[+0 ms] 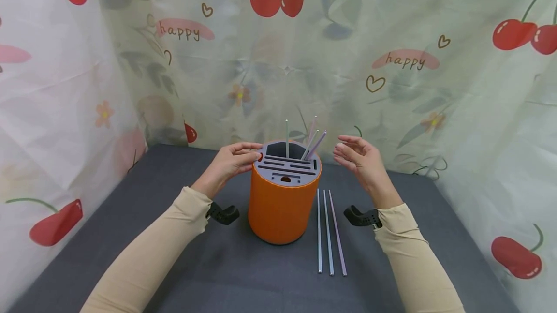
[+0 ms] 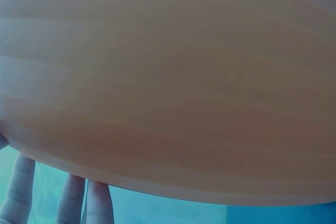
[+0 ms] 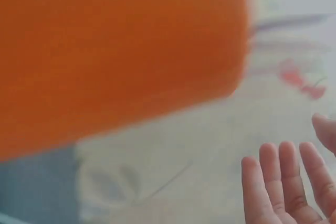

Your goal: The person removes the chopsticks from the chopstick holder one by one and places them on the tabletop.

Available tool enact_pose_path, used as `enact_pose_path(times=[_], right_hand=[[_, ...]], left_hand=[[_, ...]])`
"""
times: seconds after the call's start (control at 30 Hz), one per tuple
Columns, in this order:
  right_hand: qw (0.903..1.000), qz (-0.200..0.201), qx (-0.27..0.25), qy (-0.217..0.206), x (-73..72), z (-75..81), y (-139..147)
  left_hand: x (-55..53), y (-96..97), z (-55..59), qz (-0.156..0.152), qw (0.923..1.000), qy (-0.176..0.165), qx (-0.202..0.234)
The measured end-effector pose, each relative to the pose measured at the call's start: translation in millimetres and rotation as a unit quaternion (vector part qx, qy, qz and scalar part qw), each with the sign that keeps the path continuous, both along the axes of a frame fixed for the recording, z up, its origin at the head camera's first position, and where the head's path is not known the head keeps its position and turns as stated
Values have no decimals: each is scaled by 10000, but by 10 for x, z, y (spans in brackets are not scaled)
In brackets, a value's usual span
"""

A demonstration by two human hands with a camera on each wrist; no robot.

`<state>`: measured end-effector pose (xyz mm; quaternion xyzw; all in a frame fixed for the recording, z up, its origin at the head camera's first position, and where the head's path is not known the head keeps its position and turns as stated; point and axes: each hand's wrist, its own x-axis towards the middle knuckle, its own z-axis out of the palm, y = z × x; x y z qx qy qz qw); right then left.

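Orange holder (image 1: 283,206) stands mid-table (image 1: 130,255), toward the far edge; my left hand (image 1: 228,163) seems to touch its rim, fingers lightly curved. My right hand (image 1: 363,160) hovers beside it, fingers apart, above three straws (image 1: 329,233).

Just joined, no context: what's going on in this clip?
A person steadies an orange holder with a grey slotted top; the left hand rests on its rim. The right hand hovers open beside it, holding nothing. Four thin sticks stand in the holder; three more lie on the grey table.
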<state>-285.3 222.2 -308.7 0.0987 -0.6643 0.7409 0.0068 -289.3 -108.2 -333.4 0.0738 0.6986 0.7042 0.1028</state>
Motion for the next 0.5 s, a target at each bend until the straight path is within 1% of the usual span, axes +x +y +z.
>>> enact_pose_path(times=[0.1,0.23,0.4,0.5], right_hand=[[9987,123,-289,391,70,126,-104],[9971,278,-311,641,106,172,-216],[9968,463,-122,637,87,131,-312],[9971,462,38,601,61,98,-353]], left_hand=[[-1,4,2,6,10000,1,-25],[-5,11,6,6,10000,-17,-30],[-3,13,8,10,10000,-28,-38],[3,10,12,17,10000,-38,-1]])
